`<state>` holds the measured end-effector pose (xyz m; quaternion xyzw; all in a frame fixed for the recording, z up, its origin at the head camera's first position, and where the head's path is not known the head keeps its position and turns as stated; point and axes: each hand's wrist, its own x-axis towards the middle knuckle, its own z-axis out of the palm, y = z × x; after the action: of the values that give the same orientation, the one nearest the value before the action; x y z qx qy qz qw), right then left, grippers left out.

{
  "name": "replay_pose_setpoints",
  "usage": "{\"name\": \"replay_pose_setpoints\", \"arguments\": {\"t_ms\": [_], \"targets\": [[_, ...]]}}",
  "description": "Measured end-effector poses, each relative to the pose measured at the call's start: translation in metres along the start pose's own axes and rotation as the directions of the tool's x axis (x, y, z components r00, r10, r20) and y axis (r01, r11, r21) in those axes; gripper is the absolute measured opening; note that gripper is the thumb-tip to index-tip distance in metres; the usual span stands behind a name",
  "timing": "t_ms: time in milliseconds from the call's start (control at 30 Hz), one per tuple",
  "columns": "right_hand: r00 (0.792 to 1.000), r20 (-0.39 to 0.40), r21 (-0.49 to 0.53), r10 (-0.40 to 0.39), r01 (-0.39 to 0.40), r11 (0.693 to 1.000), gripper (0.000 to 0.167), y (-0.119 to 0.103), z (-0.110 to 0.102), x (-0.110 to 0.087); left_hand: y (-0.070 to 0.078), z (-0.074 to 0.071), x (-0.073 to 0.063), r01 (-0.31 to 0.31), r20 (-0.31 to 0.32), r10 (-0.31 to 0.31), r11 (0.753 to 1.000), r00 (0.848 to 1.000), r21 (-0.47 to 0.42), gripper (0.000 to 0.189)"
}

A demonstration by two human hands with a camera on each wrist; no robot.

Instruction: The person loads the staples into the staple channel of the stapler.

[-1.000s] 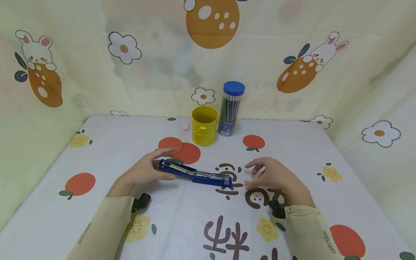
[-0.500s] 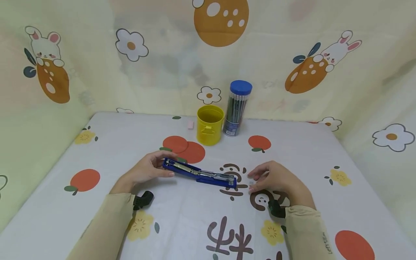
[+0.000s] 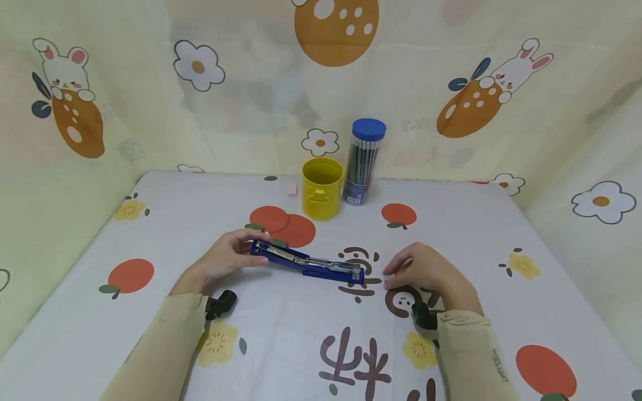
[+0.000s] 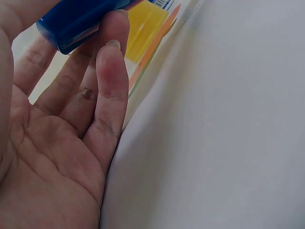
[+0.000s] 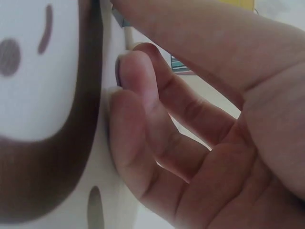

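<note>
An opened blue stapler (image 3: pixel 308 263) with a bare metal channel stretches across the middle of the head view. My left hand (image 3: pixel 220 260) holds its left end between thumb and fingers. In the left wrist view the blue end of the stapler (image 4: pixel 78 24) lies against the fingers. Just beyond the stapler's right end, low over the cloth, my right hand (image 3: pixel 427 273) pinches a small grey piece that looks like a staple strip (image 5: pixel 119 18). Most of that strip is hidden by the thumb and fingers.
A yellow cup (image 3: pixel 321 192) stands at the back, beside a clear tube of pencils (image 3: pixel 358 167) with a blue lid. Left of the cup lies a small pink block (image 3: pixel 292 190). The printed cloth (image 3: pixel 281 334) covers the table, and a patterned curtain hangs behind it.
My right thumb and fingers have drawn together on the small grey piece, their gap narrower than a second ago. The left hand keeps its hold on the stapler; the head view has shifted slightly.
</note>
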<state>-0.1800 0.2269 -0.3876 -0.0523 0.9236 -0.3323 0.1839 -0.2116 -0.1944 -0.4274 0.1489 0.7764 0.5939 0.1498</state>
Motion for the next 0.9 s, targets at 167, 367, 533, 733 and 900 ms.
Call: {"name": "replay_pose_setpoints", "arguments": {"t_ms": [167,367,533,733,900], "targets": [[1.0,-0.008,-0.005,-0.006,0.005,1.0,0.02,0.0,-0.0001,0.0009,0.0001,0.001,0.0014,0.008,-0.01,-0.008,1.0,1.0,0.007,0.049],[1.0,-0.011,-0.011,-0.009,0.009,1.0,0.021,0.0009,0.0007,0.0012,-0.0015,0.0006,0.0001,-0.001,-0.018,0.001,1.0,1.0,-0.006,0.048],[1.0,-0.012,-0.011,-0.001,0.001,1.0,0.021,0.0003,0.0004,-0.0004,-0.0016,0.0004,0.0004,-0.002,-0.02,0.002,1.0,1.0,-0.023,0.046],[1.0,-0.007,0.006,-0.002,0.002,1.0,0.018,-0.0011,0.0001,-0.0009,-0.0012,0.0005,0.0002,-0.01,-0.016,0.01,0.999,1.0,-0.032,0.046],[1.0,-0.008,0.016,-0.004,0.005,1.0,0.018,-0.0036,0.0,-0.0016,-0.0018,0.0012,0.0001,-0.004,-0.012,0.004,0.999,1.0,-0.037,0.047]]}}
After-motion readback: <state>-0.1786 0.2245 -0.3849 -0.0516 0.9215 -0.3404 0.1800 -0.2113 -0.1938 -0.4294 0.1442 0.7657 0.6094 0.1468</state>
